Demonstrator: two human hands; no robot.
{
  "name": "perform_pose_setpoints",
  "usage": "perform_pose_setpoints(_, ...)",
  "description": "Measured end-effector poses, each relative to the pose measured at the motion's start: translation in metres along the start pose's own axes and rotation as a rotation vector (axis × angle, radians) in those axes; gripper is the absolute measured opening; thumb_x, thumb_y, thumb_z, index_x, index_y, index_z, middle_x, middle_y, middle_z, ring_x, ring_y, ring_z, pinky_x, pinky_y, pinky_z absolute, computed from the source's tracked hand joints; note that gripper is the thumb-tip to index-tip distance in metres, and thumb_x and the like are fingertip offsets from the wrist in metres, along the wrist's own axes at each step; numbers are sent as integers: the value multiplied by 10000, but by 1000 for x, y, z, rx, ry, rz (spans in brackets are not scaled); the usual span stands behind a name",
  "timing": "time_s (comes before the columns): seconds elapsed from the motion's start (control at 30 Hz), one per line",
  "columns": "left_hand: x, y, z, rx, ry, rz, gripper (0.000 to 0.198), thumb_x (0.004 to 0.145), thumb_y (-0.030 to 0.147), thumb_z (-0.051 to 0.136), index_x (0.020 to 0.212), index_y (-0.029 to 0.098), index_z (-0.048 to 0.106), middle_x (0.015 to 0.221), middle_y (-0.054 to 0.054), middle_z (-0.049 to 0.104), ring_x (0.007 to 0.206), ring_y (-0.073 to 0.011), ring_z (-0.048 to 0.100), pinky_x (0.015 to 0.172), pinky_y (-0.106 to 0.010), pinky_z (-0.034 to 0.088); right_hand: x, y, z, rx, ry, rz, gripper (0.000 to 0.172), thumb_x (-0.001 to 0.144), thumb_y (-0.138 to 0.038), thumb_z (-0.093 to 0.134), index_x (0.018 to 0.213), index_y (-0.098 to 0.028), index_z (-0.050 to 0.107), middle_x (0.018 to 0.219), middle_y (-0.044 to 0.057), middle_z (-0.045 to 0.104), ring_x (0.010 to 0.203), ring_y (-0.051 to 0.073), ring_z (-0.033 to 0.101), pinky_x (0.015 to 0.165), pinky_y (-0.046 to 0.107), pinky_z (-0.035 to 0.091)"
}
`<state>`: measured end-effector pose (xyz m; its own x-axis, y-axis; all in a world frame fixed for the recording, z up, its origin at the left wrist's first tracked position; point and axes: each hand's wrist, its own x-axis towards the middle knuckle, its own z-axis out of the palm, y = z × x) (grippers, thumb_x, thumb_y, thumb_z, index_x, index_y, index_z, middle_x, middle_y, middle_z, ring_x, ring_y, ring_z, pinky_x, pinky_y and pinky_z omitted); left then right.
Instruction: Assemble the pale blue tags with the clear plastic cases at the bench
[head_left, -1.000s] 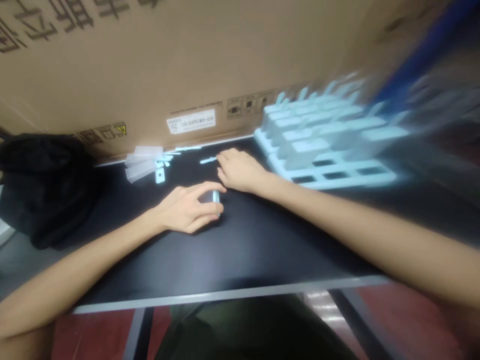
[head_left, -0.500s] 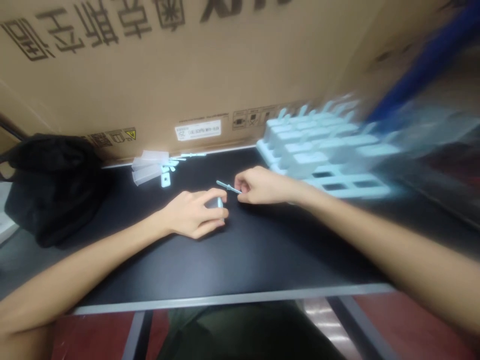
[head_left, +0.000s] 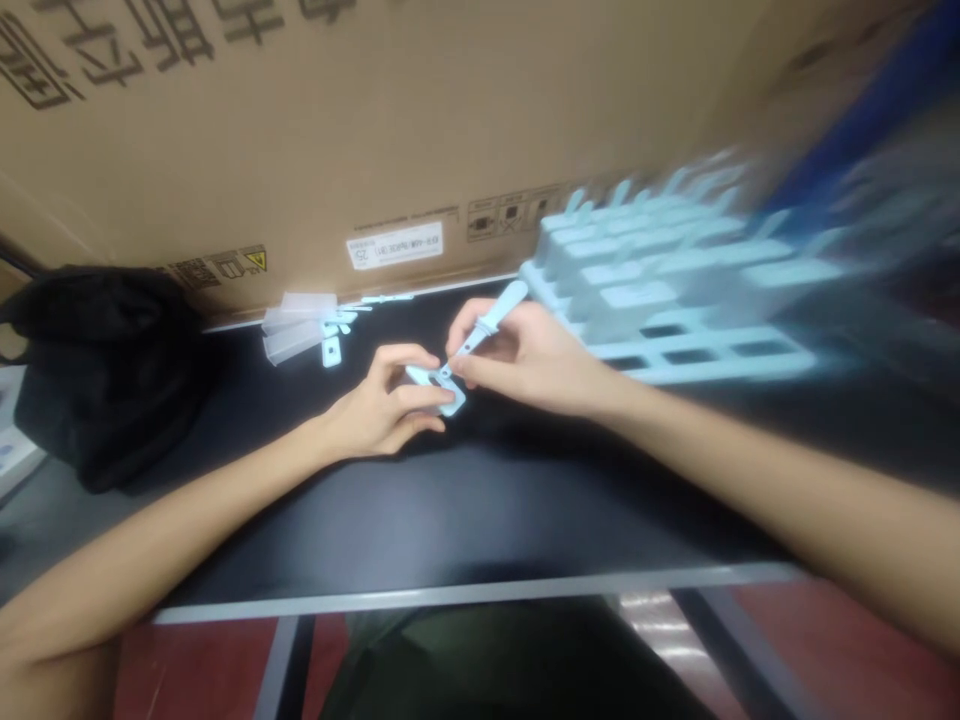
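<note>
My left hand point(head_left: 382, 405) is closed around a small popsicle mold with a pale blue lid point(head_left: 452, 402); fingers cover much of its body. In my right hand point(head_left: 525, 350) a pale blue popsicle stick point(head_left: 491, 322) is pinched, its rounded handle up and to the right. The stick's narrow lower end is at the lid, by its opening; whether it has entered cannot be seen. Both hands are close together above the black tabletop point(head_left: 390, 530). Behind them lie clear plastic mold sleeves point(head_left: 296, 335), a loose blue lid point(head_left: 331, 350) and several sticks point(head_left: 382, 299).
On the right stands a pale blue rack point(head_left: 720, 370) with several molds and upright sticks, blurred towards the edge. A large cardboard box point(head_left: 450, 130) rises along the table's back. To the left sits a black cloth bag point(head_left: 105, 370).
My right hand has turned the stick from nearly flat to slanting upward and brought its end to the lid. My left hand has tilted the mold so the lid's top shows.
</note>
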<state>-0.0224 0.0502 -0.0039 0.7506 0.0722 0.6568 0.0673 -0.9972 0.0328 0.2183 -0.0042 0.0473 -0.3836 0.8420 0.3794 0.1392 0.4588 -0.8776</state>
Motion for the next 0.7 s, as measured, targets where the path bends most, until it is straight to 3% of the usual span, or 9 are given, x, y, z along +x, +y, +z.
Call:
perform_pose_setpoints(0.17, -6, -3, 4, -20, 20, -47, 424, 978, 360, 727, 1349, 391, 524, 1331, -63, 420, 1031, -166, 628, 768, -317, 665, -3, -3, 3, -48, -27, -71, 162, 886, -323, 711, 866, -219, 587, 772, -1, 631, 686, 139, 605, 630, 275, 509)
perform_pose_setpoints(0.33, -4, 2, 4, -70, 51, -26, 474, 972, 241, 735, 1396, 340, 548, 1354, -73, 455, 976, -118, 663, 774, -262, 653, -4, -4, 3, -82, -14, -90, 126, 914, -313, 660, 869, -212, 599, 767, 7, 641, 678, 146, 605, 623, 282, 498)
perform_pose_setpoints(0.53, 1, 9, -1, -4, -231, -11, 335, 1048, 209, 588, 1358, 334, 616, 1230, -30, 695, 995, -130, 726, 758, -196, 606, -8, -9, 8, -292, -75, -126, 36, 896, -220, 621, 862, -209, 628, 750, 1, 660, 642, 136, 580, 587, 266, 444)
perform_pose_setpoints(0.6, 2, 11, -2, 14, -280, -45, 290, 1068, 220, 544, 1324, 314, 642, 1192, -32, 731, 969, -137, 744, 739, -193, 598, -8, -9, 8, -351, -102, -136, 58, 911, -209, 592, 861, -206, 620, 754, 0, 660, 631, 128, 569, 589, 262, 434)
perform_pose_setpoints(0.7, 2, 14, -1, -31, -278, -120, 216, 1085, 253, 522, 1266, 254, 641, 1050, -31, 759, 779, -119, 741, 668, -190, 578, -8, -6, 5, -378, -69, -187, 103, 953, -231, 569, 862, -203, 608, 816, 26, 680, 693, 146, 598, 640, 277, 451)
